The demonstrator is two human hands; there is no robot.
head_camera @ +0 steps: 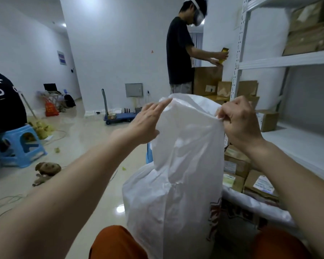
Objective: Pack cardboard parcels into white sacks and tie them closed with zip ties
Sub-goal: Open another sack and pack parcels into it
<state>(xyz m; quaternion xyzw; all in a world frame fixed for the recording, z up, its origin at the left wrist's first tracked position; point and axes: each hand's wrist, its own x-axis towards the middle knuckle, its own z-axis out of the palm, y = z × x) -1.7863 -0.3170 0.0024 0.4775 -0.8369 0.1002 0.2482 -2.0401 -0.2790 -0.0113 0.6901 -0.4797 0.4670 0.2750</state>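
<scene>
Tall white sack (176, 184) standing upright on the floor (79, 146) between the wearer's orange-clad knees, bulging low down, slack and crumpled toward the top. Used below as the landmark.

Right of the sack: white metal shelf unit (288, 60), brown cardboard boxes (310, 32) on its upper level, one small box (268, 120) on a lower level. At the foot of the shelves, just beside the sack's right flank: a heap of cardboard parcels (238, 165) with printed labels, partly hidden behind the sack and the right forearm.

Behind the sack: a standing person (180, 53) in a dark shirt, gripping a yellow object (223, 55) over an open brown carton (208, 79). Far left of the sack: part of another person in dark clothing, beside a blue plastic stool (22, 146). Behind and left of the sack: a blue flat trolley (118, 115) by the wall. On the floor left of the sack: a brown stuffed toy (47, 170).

At the sack's mouth, both hands raised. Left hand (146, 126) on the left side of the top edge, fingers straight and close together, fingertips touching the upper left corner of the fabric, palm against the sack's side, nothing gripped. Right hand (239, 122) on the right side of the top edge, fingers curled tight, pinching a gathered fold of the rim. Stretch of rim between the two hands arched upward, mouth not yet gathered shut.
</scene>
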